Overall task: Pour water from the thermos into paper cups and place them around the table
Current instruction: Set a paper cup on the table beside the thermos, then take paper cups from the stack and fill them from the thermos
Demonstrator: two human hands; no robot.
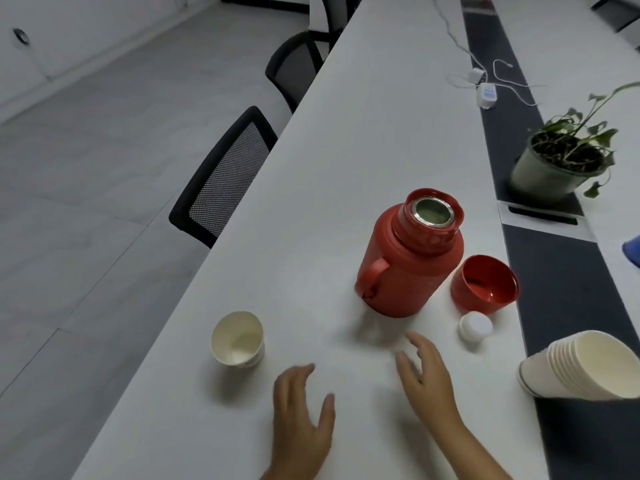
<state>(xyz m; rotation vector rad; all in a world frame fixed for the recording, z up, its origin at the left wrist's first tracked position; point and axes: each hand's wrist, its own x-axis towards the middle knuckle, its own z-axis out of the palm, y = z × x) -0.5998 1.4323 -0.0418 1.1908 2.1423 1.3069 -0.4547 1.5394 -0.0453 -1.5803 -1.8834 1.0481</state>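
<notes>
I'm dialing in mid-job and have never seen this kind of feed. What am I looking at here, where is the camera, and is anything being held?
There is no machine here: a person works with bare hands, and the single picture comes from a wide-angle camera on their head, looking forward and down.

The left hand and right hand are both over the white table, fingers relaxed, holding nothing.

On the table stands a red thermos with its mouth uncovered. Its red cap sits open side up to the right, with a small white stopper in front of that. One paper cup stands apart on the left; whether it holds water is hard to tell. A stack of paper cups lies at the right edge. Farther back are a potted plant and some cables.
</notes>
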